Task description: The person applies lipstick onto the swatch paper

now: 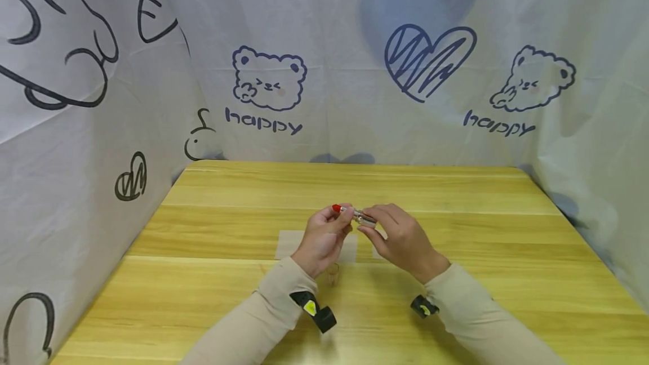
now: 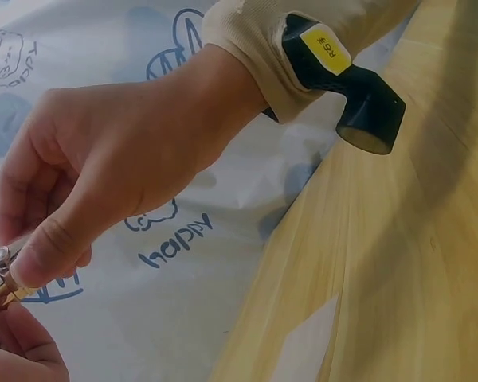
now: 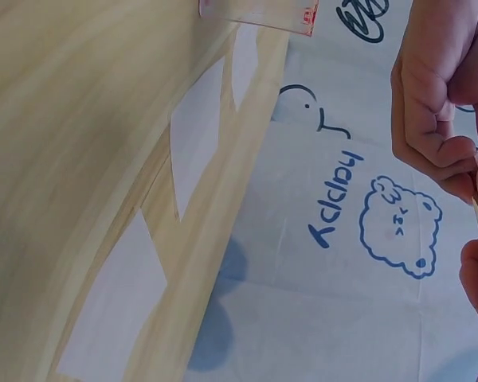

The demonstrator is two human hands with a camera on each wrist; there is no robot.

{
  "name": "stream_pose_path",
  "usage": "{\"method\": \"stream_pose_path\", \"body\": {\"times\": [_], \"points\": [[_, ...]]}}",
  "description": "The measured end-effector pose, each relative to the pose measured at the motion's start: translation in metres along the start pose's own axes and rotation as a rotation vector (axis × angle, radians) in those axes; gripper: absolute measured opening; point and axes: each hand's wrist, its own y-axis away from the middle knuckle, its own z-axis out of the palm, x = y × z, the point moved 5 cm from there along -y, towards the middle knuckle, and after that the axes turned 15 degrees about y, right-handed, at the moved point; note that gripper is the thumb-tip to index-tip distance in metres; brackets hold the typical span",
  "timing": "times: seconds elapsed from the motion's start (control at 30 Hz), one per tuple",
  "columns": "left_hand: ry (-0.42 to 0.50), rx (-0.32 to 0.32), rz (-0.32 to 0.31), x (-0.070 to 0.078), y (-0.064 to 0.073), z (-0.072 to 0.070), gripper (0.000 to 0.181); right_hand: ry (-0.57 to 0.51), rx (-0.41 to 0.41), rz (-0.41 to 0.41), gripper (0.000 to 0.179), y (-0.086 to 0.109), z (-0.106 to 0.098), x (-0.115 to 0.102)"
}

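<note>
A lipstick (image 1: pixel 337 208) with a bare red tip and a shiny silver tube points leftward above the table, held between both hands. My left hand (image 1: pixel 320 245) pinches it just behind the red tip with thumb and fingers. On the other end, my right hand (image 1: pixel 408 241) grips the silver base between thumb and fingertips. The left wrist view shows the right hand (image 2: pixel 119 151) from the side, with part of the shiny tube (image 2: pixel 0 278) at the left edge. In the right wrist view the fingers hide most of the lipstick.
Pale paper rectangles (image 3: pixel 115 302) lie in a row on the wooden table (image 1: pixel 228 297). A clear piece with red print (image 3: pixel 259 9) shows at the top of the right wrist view. White curtains with drawings (image 1: pixel 269 78) stand around the table.
</note>
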Motion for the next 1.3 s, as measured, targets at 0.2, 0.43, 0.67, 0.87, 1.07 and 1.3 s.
{"method": "stream_pose_path", "body": {"times": [0.2,0.43,0.67,0.87,1.07,1.3], "points": [[0.021,0.007,-0.009,-0.001,-0.001,-0.001,0.008,0.023,0.005,-0.011,0.037,-0.001,-0.001,-0.001],[0.009,-0.051,0.002,0.001,-0.001,0.000,0.014,-0.003,0.014,0.005,0.042,-0.001,0.000,0.000],[0.016,-0.067,-0.008,0.002,-0.001,0.000,0.018,-0.278,-0.116,0.248,0.030,0.001,0.006,0.008],[0.025,-0.061,-0.014,0.002,-0.001,0.000,0.016,-0.454,-0.257,0.457,0.013,0.001,0.010,0.012],[0.021,-0.064,-0.017,0.003,0.000,0.000,0.021,-0.510,-0.317,0.531,0.013,0.001,0.012,0.014],[0.004,-0.055,-0.013,0.003,-0.001,-0.001,0.010,-0.510,-0.330,0.544,0.013,0.003,0.013,0.015]]}}
